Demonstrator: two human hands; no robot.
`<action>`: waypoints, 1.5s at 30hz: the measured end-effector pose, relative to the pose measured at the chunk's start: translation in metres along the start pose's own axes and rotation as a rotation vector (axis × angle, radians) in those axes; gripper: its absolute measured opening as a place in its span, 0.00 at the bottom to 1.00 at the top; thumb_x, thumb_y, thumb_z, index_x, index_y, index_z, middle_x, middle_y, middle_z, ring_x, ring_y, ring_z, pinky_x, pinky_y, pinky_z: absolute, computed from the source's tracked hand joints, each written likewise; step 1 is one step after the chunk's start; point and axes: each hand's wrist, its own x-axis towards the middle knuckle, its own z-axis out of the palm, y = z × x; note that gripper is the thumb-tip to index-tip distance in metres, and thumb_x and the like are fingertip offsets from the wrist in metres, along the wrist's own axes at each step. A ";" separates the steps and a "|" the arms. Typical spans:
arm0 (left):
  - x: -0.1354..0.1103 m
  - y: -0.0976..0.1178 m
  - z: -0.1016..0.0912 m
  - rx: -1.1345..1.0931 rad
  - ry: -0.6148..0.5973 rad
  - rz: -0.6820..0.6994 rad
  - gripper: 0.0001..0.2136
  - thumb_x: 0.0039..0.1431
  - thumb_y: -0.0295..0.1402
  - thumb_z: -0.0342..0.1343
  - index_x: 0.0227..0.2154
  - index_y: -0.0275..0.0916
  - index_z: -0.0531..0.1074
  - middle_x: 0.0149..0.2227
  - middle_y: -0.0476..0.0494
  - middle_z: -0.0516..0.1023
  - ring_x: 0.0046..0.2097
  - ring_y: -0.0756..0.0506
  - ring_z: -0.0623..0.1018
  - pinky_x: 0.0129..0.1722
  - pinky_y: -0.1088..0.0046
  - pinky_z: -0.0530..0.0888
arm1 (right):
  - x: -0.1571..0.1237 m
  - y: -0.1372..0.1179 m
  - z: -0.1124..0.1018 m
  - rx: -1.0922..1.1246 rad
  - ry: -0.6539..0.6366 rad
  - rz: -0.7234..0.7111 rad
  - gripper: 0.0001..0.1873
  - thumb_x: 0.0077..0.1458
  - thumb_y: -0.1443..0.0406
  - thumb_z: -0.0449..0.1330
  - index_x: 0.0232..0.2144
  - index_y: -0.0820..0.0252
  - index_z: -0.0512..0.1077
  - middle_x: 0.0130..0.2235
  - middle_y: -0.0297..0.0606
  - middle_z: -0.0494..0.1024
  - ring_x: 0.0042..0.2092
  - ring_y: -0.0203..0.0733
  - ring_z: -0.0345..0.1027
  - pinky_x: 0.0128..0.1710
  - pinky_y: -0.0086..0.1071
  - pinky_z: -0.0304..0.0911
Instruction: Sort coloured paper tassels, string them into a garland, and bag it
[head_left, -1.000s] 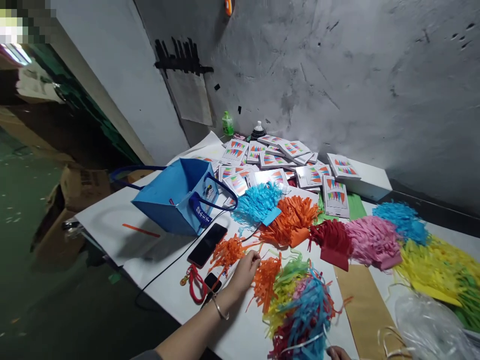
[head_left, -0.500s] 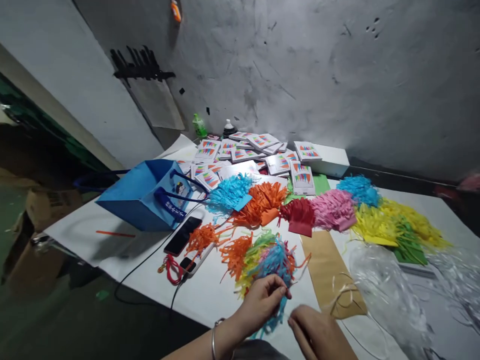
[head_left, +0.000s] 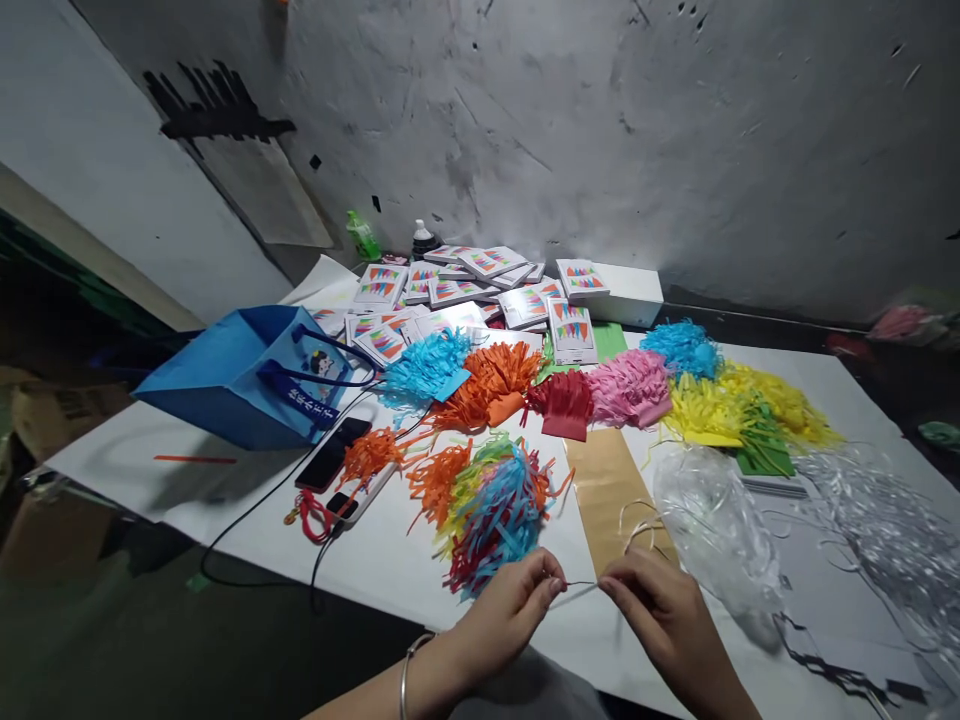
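Observation:
My left hand point(head_left: 516, 598), with a silver bangle at its wrist, pinches one end of a short stretch of thin string point(head_left: 580, 583). My right hand point(head_left: 654, 604) pinches the other end, and the string runs nearly level between the fingertips. Just beyond my left hand lies a pile of multicoloured paper tassels point(head_left: 501, 510) in blue, red, yellow, green and orange. In front of my right hand are a brown paper sheet point(head_left: 604, 490) and loops of pale cord point(head_left: 637, 525). Whether the string joins a tassel is hard to see.
Fringed paper bundles in blue, orange, red point(head_left: 566, 405), pink point(head_left: 628, 385) and yellow cross the white table point(head_left: 262, 540). Behind are several printed boxes point(head_left: 574, 330). A blue bag point(head_left: 217, 375), phones point(head_left: 330, 455) and a black cable stand left; clear plastic point(head_left: 712, 530) lies right.
My right hand has come forward, and the string now shows stretched between both hands. My left hand no longer overlaps the tassel pile as much. The view has shifted slightly.

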 end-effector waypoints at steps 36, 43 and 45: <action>0.033 0.005 0.001 -0.547 -0.031 -0.030 0.20 0.57 0.51 0.55 0.38 0.37 0.65 0.17 0.62 0.51 0.19 0.55 0.50 0.19 0.78 0.46 | 0.011 0.023 0.031 0.506 0.521 0.215 0.10 0.56 0.59 0.61 0.27 0.59 0.70 0.31 0.33 0.68 0.36 0.38 0.63 0.37 0.30 0.59; 0.041 -0.010 -0.022 -0.285 0.109 0.040 0.16 0.59 0.47 0.53 0.33 0.36 0.70 0.24 0.53 0.65 0.26 0.52 0.62 0.26 0.78 0.59 | 0.023 0.034 0.001 0.624 0.659 0.230 0.10 0.52 0.59 0.64 0.28 0.60 0.72 0.32 0.32 0.69 0.36 0.37 0.62 0.37 0.30 0.57; 0.045 -0.016 -0.029 -0.172 0.144 0.081 0.15 0.61 0.45 0.51 0.33 0.37 0.70 0.30 0.48 0.71 0.31 0.49 0.68 0.32 0.75 0.65 | 0.027 0.034 -0.005 0.619 0.678 0.213 0.09 0.51 0.60 0.65 0.28 0.60 0.72 0.32 0.32 0.69 0.36 0.37 0.62 0.37 0.30 0.57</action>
